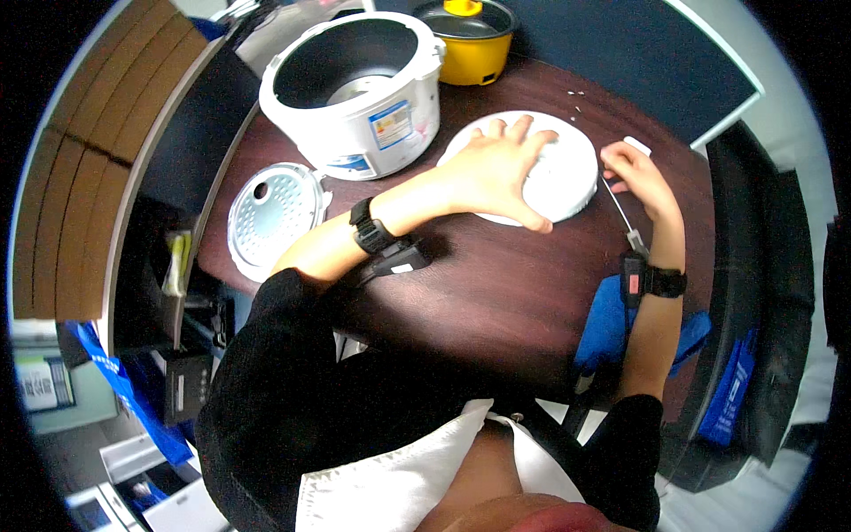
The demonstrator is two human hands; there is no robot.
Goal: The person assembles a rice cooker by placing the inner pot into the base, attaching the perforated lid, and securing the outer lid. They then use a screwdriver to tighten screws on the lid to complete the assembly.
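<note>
A round white lid-like disc (574,182) lies on the dark wooden table. My left hand (505,168) is spread over it, fingers apart and the palm down; it seems to rest on the disc. Right of the disc, my right hand (640,177) is raised with its fingers curled in. A thin pale rod or cord (620,206) runs from near those fingertips toward my wrist; what the fingers hold is not clear. Just behind the knuckles shows a small white piece (636,145). Black bands with small devices circle both wrists.
A white rice cooker body (390,133), uncovered, stands at the far left, beside a yellow pot (479,58). Nearer left lies a perforated round inner lid (284,213). Blue cloth (603,324) is under my right forearm. A dark partition (620,62) borders the back.
</note>
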